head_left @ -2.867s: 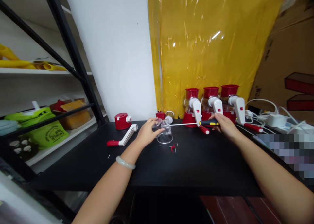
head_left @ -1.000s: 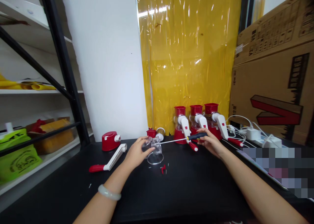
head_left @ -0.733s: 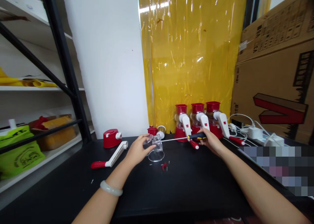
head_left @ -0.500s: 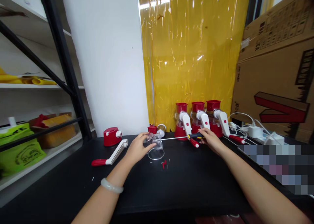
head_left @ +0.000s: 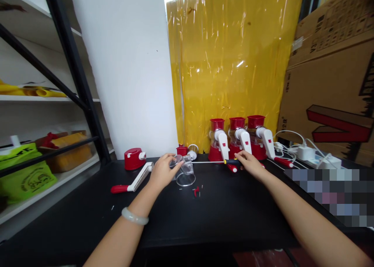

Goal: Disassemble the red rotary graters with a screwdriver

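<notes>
Near the back edge of the table (head_left: 204,220), work continues: left hand (head_left: 163,171) still grips clear housing (head_left: 187,167), right hand (head_left: 249,164) the screwdriver (head_left: 230,162) reaching it.

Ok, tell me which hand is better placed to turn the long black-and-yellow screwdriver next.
The right, most likely. The right hand grips the handle of the long black-and-yellow screwdriver, while the left hand holds the clear plastic cylindrical part the screwdriver's shaft points at.
</notes>
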A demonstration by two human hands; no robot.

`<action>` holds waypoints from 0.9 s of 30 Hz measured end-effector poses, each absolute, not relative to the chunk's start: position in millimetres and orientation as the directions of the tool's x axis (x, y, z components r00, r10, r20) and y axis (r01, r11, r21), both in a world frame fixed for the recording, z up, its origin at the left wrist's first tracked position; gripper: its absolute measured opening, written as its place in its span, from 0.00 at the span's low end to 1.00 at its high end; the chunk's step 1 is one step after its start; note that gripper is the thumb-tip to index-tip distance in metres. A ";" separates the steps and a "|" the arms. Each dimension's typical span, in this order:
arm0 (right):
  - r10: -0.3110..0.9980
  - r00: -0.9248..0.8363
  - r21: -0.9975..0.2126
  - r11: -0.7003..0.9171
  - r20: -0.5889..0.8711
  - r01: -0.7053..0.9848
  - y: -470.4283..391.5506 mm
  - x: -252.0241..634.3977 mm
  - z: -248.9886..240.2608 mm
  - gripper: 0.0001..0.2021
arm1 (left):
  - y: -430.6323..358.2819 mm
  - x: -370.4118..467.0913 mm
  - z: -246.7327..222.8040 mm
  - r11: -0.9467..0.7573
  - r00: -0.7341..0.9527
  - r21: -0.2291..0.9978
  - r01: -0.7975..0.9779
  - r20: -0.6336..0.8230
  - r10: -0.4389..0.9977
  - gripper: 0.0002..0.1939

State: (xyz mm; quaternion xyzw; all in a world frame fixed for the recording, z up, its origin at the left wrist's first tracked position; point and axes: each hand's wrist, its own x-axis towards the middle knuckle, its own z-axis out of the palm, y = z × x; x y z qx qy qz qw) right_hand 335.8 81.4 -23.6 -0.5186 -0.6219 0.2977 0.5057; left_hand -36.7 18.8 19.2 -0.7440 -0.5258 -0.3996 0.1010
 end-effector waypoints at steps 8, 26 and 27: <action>0.939 0.023 -0.924 0.333 0.343 0.188 79.1 329.6 -23.8 0.14 | 19.5 -39.5 18.3 -0.401 0.109 0.219 0.889 0.750 0.652 0.16; 0.958 0.033 -0.956 0.280 0.284 0.086 84.7 331.2 -28.8 0.11 | 19.5 -39.7 21.7 -0.358 0.023 0.275 0.892 0.765 0.643 0.15; 0.958 0.029 -0.956 0.283 0.285 0.076 84.4 331.3 -28.3 0.11 | 19.1 -39.1 22.8 -0.356 0.009 0.279 0.892 0.777 0.630 0.14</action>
